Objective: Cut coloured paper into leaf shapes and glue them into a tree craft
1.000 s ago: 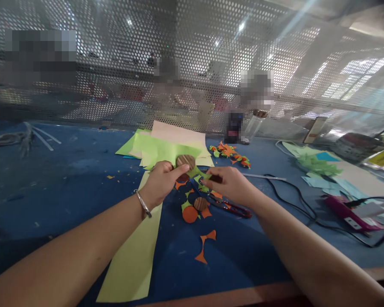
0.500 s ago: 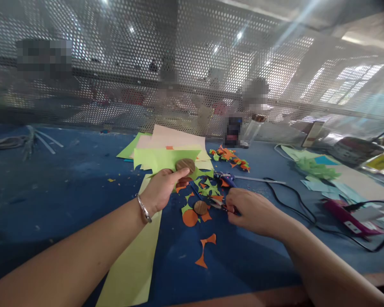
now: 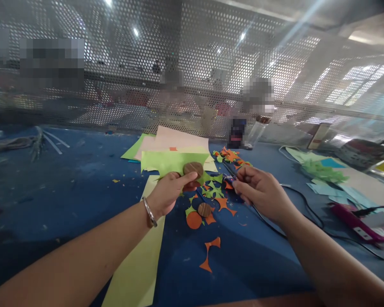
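- A blue tabletop [image 3: 67,183] strewn with paper cuttings runs below a perforated metal screen [image 3: 115,64].
- The left hand [image 3: 168,192] grips a green paper sheet [image 3: 166,162], thumb pinning a wooden disc [image 3: 193,169] on it. It is held just above the tabletop, much as a second ago.
- Between the hands, a second wooden disc [image 3: 205,209] lies touching an orange circle [image 3: 194,220].
- The right hand [image 3: 262,192], down among the scraps half a second ago, is now raised and closed on what look like the scissors [image 3: 232,179]. They no longer lie on the tabletop.
- Far right, a pink glue gun [image 3: 355,217] sits well apart.
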Action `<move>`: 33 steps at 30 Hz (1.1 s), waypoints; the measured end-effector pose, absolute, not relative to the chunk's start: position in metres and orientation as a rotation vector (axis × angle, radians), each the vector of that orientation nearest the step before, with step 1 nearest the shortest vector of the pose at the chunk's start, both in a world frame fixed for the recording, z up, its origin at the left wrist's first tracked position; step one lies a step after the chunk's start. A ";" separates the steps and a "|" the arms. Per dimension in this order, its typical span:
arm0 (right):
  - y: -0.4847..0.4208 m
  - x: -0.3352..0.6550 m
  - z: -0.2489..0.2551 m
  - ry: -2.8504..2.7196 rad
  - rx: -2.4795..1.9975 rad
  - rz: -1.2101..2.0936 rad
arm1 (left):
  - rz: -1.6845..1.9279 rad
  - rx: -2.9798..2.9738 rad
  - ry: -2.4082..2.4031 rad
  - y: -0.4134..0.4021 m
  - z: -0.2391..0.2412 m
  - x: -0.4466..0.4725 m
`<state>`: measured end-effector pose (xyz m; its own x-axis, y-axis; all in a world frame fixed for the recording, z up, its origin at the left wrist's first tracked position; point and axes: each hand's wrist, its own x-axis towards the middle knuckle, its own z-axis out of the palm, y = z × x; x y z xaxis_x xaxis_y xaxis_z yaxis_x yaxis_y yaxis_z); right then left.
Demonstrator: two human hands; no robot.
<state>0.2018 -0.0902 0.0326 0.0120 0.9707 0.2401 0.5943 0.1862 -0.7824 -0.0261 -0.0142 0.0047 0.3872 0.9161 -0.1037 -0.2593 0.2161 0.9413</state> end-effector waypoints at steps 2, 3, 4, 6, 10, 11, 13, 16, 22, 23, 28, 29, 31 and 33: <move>-0.087 0.199 0.028 -1.639 -1.472 0.606 | 0.923 1.032 0.778 -0.016 0.005 -0.025; -0.086 0.198 0.026 -1.617 -1.461 0.628 | 0.909 1.033 0.770 -0.018 0.005 -0.024; -0.086 0.198 0.023 -1.593 -1.450 0.665 | 0.893 1.037 0.764 -0.019 0.005 -0.023; -0.086 0.197 0.019 -1.551 -1.428 0.765 | 0.872 1.046 0.756 -0.022 0.005 -0.022; -0.088 0.195 0.015 -1.510 -1.361 0.898 | 0.844 1.055 0.722 -0.026 0.006 -0.020; -0.088 0.195 0.014 -1.486 -1.338 0.921 | 0.838 1.054 0.716 -0.027 0.007 -0.019; -0.089 0.193 0.014 -1.425 -1.294 0.977 | 0.835 1.049 0.729 -0.028 0.007 -0.018; -0.091 0.189 0.013 -1.354 -1.233 1.048 | 0.846 1.031 0.766 -0.029 0.008 -0.017; -0.095 0.187 0.009 -1.352 -1.184 1.105 | 0.816 1.056 0.713 -0.037 0.010 -0.014; -0.095 0.187 0.009 -1.353 -1.178 1.112 | 0.820 1.063 0.713 -0.039 0.010 -0.014; -0.095 0.186 0.008 -1.318 -1.133 1.159 | 0.782 1.034 0.724 -0.042 0.010 -0.010; -0.095 0.185 0.009 -1.308 -1.128 1.162 | 0.774 1.026 0.724 -0.043 0.010 -0.010; -0.096 0.184 0.010 -1.288 -1.107 1.175 | 0.778 1.013 0.722 -0.043 0.010 -0.010; -0.097 0.182 0.010 -1.268 -1.075 1.200 | 0.769 1.005 0.708 -0.043 0.010 -0.010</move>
<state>0.1819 -0.0968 0.0103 -0.0601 0.9932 0.1000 -0.0453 0.0974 -0.9942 -0.0103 -0.0435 0.0101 0.5429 0.8241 -0.1614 -0.2292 0.3303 0.9156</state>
